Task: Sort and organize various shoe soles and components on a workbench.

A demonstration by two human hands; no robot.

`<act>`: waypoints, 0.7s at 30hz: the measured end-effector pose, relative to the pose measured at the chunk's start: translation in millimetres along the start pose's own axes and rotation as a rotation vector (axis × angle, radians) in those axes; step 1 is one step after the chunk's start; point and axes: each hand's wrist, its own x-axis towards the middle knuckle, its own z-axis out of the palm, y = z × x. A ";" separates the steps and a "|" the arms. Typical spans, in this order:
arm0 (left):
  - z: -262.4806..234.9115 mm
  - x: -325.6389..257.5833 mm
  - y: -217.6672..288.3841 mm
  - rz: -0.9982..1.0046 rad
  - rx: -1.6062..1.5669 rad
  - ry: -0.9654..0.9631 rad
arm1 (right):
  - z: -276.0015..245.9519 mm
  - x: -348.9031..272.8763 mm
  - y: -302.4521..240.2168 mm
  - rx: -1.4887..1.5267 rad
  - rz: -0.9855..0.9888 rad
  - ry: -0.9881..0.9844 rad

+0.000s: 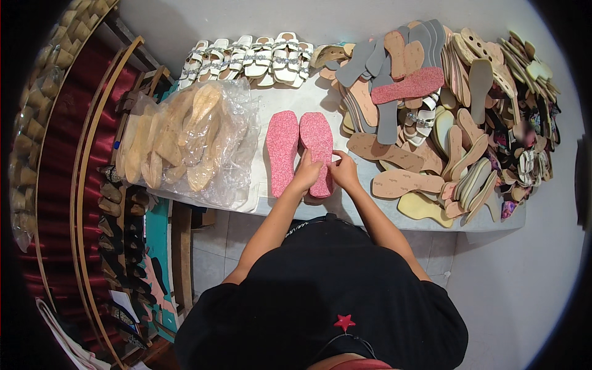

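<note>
Two pink speckled shoe soles lie side by side on the white-covered table in front of me, the left sole (282, 151) untouched and the right sole (316, 132) between my hands. My left hand (306, 172) grips the right sole's left edge, its thumb across the top. From the other side, my right hand (344, 170) is closed at the sole's right edge, fingertips against it. The undersides of both hands' grips are hidden.
Wooden shoe forms in a clear plastic bag (200, 132) sit at the left. White sandals (271, 58) line the back. A large heap of insoles (407, 182) covers the right side, with another pink sole (407, 86) on top. Shoe racks (111, 206) stand far left.
</note>
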 end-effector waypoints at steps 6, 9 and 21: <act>4.0 -13.5 22.1 -0.028 0.107 -0.011 | 2.5 -3.4 1.7 -0.350 -0.137 0.118; 8.2 -20.5 26.4 -0.033 0.189 -0.007 | -3.9 -2.7 -0.4 -0.230 -0.030 0.047; 13.5 -20.2 46.8 0.349 0.783 -0.073 | -148.1 137.4 -9.4 0.593 0.320 0.334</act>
